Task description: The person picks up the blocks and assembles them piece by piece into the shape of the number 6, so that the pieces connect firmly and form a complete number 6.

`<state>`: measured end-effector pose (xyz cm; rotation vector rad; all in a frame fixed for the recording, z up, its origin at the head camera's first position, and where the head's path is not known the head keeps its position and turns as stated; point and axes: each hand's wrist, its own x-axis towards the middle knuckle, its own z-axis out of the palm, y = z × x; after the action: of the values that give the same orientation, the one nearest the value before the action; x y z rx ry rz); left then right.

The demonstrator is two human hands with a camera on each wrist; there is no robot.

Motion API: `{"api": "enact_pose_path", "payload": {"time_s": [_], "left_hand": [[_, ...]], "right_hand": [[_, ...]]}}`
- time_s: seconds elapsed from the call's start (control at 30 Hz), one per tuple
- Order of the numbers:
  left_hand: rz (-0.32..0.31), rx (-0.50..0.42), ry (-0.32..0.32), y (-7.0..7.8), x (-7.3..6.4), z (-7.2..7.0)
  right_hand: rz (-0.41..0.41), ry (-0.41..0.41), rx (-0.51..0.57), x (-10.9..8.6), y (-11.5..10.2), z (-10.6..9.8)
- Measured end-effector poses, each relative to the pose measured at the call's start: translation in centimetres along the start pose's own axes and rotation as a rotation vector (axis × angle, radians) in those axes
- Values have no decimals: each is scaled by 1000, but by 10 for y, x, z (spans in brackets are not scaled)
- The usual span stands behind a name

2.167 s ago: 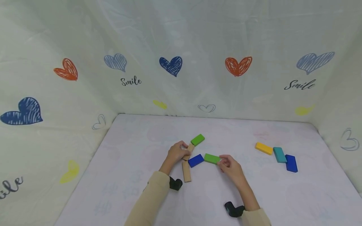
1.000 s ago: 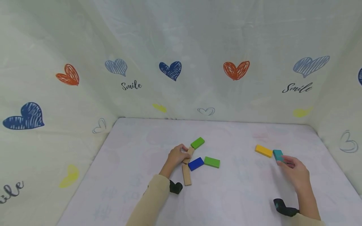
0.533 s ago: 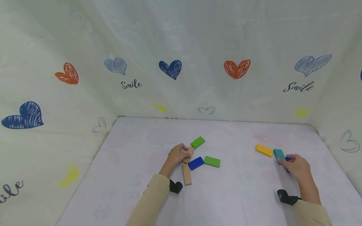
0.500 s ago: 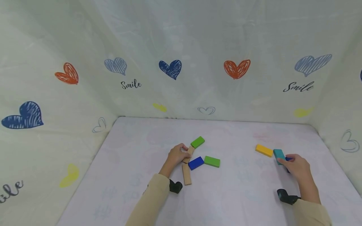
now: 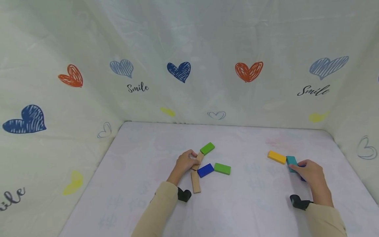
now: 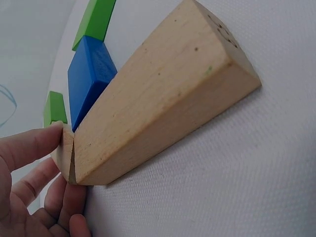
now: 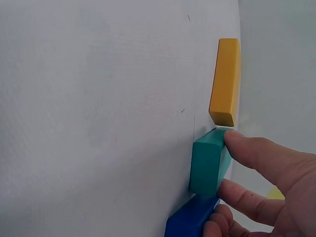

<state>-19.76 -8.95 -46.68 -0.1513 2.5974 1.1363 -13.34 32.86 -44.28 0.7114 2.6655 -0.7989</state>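
My left hand (image 5: pixel 185 162) pinches a plain wooden block (image 5: pixel 199 157) between thumb and fingers. A second wooden block (image 6: pixel 168 84) meets its near end, and a blue block (image 5: pixel 205 170) angles off from that joint. One green block (image 5: pixel 207 148) lies at the far end of the held block; another green block (image 5: pixel 222 168) adjoins the blue one. At the right, my right hand (image 5: pixel 312 172) pinches a teal block (image 7: pixel 207 160), thumb and forefinger on its edges. Its other fingers curl over a darker blue block (image 7: pixel 190 219), partly hidden. A yellow block (image 7: pixel 225 81) lies at the teal block's far end.
Everything lies on a table with a white cloth (image 5: pixel 251 204). A pale curtain printed with hearts (image 5: pixel 207 39) hangs behind and on both sides. Black wrist cameras (image 5: pixel 184 195) sit on both forearms, low over the cloth.
My right hand has left the right-hand green block and moved right to the teal block, which it now pinches. My left hand keeps its hold on the wooden block.
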Motion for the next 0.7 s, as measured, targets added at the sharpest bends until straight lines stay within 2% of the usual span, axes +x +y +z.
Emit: {"api": "enact_pose_path", "payload": {"time_s": [0.43,0.7], "left_hand": [[6,4,1,2,-3,-2],[19,7,4,2,-4,-3]], "right_hand": [[21,-43,-88,3,-4,-1],[17,-31,-73,0,-4,1]]}}
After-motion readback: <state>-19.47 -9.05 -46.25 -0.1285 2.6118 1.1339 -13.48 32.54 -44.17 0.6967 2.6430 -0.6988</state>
